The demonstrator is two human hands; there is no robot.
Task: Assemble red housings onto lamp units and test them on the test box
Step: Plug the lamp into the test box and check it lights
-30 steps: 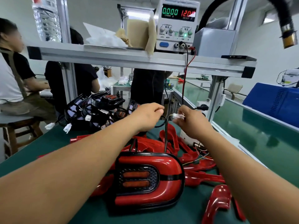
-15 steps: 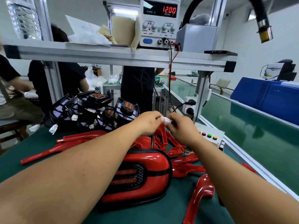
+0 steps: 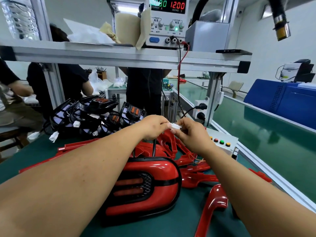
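Observation:
A lamp unit with its red housing fitted (image 3: 150, 189) lies on the green bench between my forearms, its lenses dark. A black cable rises from it to my left hand (image 3: 153, 126), which pinches one end of a white connector (image 3: 174, 126). My right hand (image 3: 192, 134) pinches the other end, and the two hands meet above the pile of loose red housings (image 3: 196, 177). The white test box (image 3: 222, 142) with coloured buttons sits just right of my right hand. Bare black lamp units (image 3: 95, 115) are heaped at the back left.
A power supply (image 3: 168, 23) reading 12.00 stands on the aluminium shelf (image 3: 119, 57) overhead, with red and black leads hanging down. A green conveyor (image 3: 265, 134) runs along the right. A black extraction hose (image 3: 280, 23) hangs top right. Several people stand or sit behind the bench.
My hands came together: the connector halves, held apart a second ago, now meet between my fingers. The view shifted left and up, bringing the test box into sight.

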